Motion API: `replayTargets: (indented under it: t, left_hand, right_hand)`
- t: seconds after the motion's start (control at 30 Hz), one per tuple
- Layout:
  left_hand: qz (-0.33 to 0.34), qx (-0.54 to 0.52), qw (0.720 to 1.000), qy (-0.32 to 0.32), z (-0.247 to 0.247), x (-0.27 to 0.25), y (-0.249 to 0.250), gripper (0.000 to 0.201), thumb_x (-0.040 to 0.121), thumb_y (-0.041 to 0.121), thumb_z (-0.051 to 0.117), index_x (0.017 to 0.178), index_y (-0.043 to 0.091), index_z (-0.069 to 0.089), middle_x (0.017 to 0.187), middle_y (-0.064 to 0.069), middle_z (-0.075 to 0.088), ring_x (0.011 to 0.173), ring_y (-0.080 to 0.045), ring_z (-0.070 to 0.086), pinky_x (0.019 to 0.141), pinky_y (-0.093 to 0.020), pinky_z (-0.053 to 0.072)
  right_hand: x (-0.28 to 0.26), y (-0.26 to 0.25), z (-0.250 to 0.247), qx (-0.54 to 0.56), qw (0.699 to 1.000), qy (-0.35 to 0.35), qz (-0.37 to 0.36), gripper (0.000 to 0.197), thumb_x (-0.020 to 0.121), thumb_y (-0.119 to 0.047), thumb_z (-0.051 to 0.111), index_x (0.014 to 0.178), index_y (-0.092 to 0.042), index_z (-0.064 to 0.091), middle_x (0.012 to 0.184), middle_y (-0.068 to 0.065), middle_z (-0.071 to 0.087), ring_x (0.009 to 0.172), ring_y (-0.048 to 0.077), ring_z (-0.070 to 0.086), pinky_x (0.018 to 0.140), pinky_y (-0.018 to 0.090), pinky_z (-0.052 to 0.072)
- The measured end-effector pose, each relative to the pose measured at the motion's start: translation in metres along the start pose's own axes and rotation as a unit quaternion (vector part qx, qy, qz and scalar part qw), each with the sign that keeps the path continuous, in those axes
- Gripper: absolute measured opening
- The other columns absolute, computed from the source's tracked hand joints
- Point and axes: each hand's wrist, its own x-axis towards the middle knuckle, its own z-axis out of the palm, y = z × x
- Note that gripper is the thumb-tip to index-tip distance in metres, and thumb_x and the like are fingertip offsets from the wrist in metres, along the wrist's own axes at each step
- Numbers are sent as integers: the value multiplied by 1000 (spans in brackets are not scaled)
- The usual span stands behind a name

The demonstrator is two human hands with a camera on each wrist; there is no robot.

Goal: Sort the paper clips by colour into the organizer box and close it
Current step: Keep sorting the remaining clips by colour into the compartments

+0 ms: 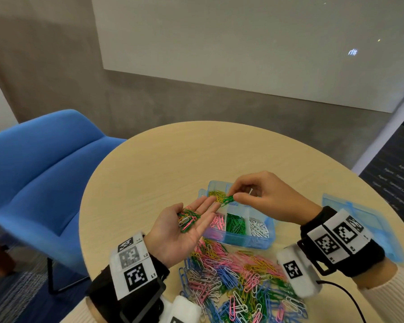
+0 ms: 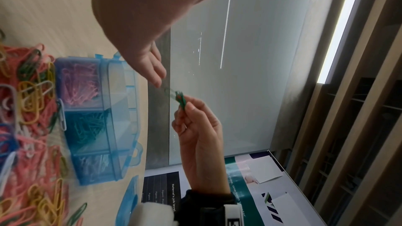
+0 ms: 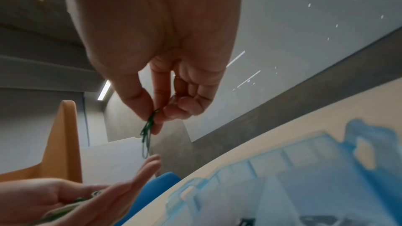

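the green paper clips [image 1: 228, 198] hang in a small bunch from the right hand [image 1: 266, 199], held above the far row of the organizer box [image 1: 240, 241]; in the right wrist view their long axis points down, toward the fingertips of the left hand [image 1: 180, 231] just below. the right hand's fingers [image 3: 139, 99] are closed, thumb and forefinger pinching the top of the bunch, the other fingers curled in.

the left hand lies palm up with fingers nearly straight, and a mixed bunch of clips [image 1: 188, 219], green, pink, yellow and white, rests on the palm without being gripped.

the box is translucent blue and sits on the round wooden table [image 1: 173, 159] with its long side running left to right. its near row holds pink clips [image 1: 217, 223], green clips [image 1: 235, 226] and white clips [image 1: 258, 228], each in a separate compartment; a far compartment holds yellow clips [image 1: 216, 194]. the blue lid [image 1: 369, 229] lies apart from the box, to the right, behind the right wrist.

a loose pile of clips [image 1: 240, 280] in pink, blue, yellow, green and white spreads on the table in front of the box.

both wrists wear black bands with square black-and-white marker tags; the left one reads "L1" and "L2". a dark poster [image 2: 161, 190] at the right shows "Referral's job level" and "Agent"; the rest is too blurred to read. a blue chair [image 1: 44, 171] stands left of the table.
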Motion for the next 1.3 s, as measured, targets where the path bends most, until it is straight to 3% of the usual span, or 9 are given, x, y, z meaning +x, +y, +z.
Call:
replayTargets:
  t: [0.07, 0.17, 0.33, 0.47, 0.53, 0.73, 1.1, 1.23, 1.3]
  left_hand:
    - [-2, 14, 1000, -4, -1, 1, 1, 53, 106, 29, 23, 115, -9, 60, 116, -24, 67, 118, -38, 58, 92, -46, 52]
    - [-9, 36, 999, -8, 1, 0, -1, 54, 106, 30, 23, 118, -8, 59, 116, -24, 67, 115, -38, 59, 75, -56, 50]
    - [-14, 67, 997, -28, 3, -3, -5, 55, 106, 32, 23, 125, -8, 56, 120, -25, 64, 118, -37, 58, 102, -44, 45]
    - [-23, 84, 996, -32, 3, -5, -8, 55, 106, 33, 26, 123, -10, 56, 119, -27, 64, 109, -36, 64, 98, -46, 49]
    - [-33, 73, 996, -36, 4, -6, -10, 55, 105, 33, 28, 117, -11, 58, 120, -29, 62, 111, -36, 63, 93, -49, 51]
    - [-56, 32, 996, -54, 4, -8, -14, 68, 104, 35, 30, 85, -18, 68, 114, -31, 63, 111, -34, 60, 112, -35, 35]
    - [-50, 19, 998, -41, 0, -3, -13, 55, 104, 31, 29, 120, -14, 55, 127, -30, 57, 120, -38, 57, 87, -55, 49]
    - [-61, 6, 998, -22, -1, -2, -12, 52, 104, 34, 31, 111, -11, 55, 111, -23, 59, 97, -32, 61, 94, -25, 46]
    - [-67, -3, 998, -16, 0, -4, -13, 49, 104, 35, 32, 111, -10, 52, 104, -22, 60, 95, -27, 61, 94, -21, 40]
  right_hand:
    - [-3, 3, -4, -40, 999, 27, 14, 14, 89, -10, 64, 85, -18, 74, 71, -5, 66, 60, 0, 52, 60, 14, 39]
    - [-9, 6, -2, -102, 994, 25, 17, 14, 90, -13, 64, 84, -20, 75, 73, -8, 64, 66, 5, 54, 61, 12, 39]
    - [-11, 4, 6, -162, 987, 22, -2, 12, 92, -32, 65, 94, -25, 75, 90, -7, 60, 80, 4, 56, 71, 15, 41]
    - [-8, -11, 17, -115, 991, 29, -62, 10, 89, -30, 69, 89, -22, 76, 84, -11, 59, 78, 6, 56, 65, 8, 35]
    - [-7, -17, 25, -97, 992, 15, -78, 9, 87, -28, 72, 88, -20, 76, 82, -11, 58, 78, 6, 55, 66, 8, 36]
    - [-2, -17, 43, -85, 993, -18, -78, 10, 83, -25, 75, 91, -20, 76, 86, -7, 59, 75, -1, 53, 70, 17, 43]
    - [-6, -21, 34, -78, 991, -22, -108, 4, 88, -17, 70, 86, -14, 68, 82, -6, 64, 75, 6, 56, 66, 11, 38]
    - [-6, -22, 41, -86, 986, -47, -132, 9, 87, -17, 72, 95, -14, 69, 87, -7, 64, 76, 4, 55, 67, 9, 37]
    - [-5, -19, 43, -99, 987, -32, -127, 12, 87, -19, 72, 98, -15, 70, 89, -6, 60, 77, 3, 52, 68, 13, 40]
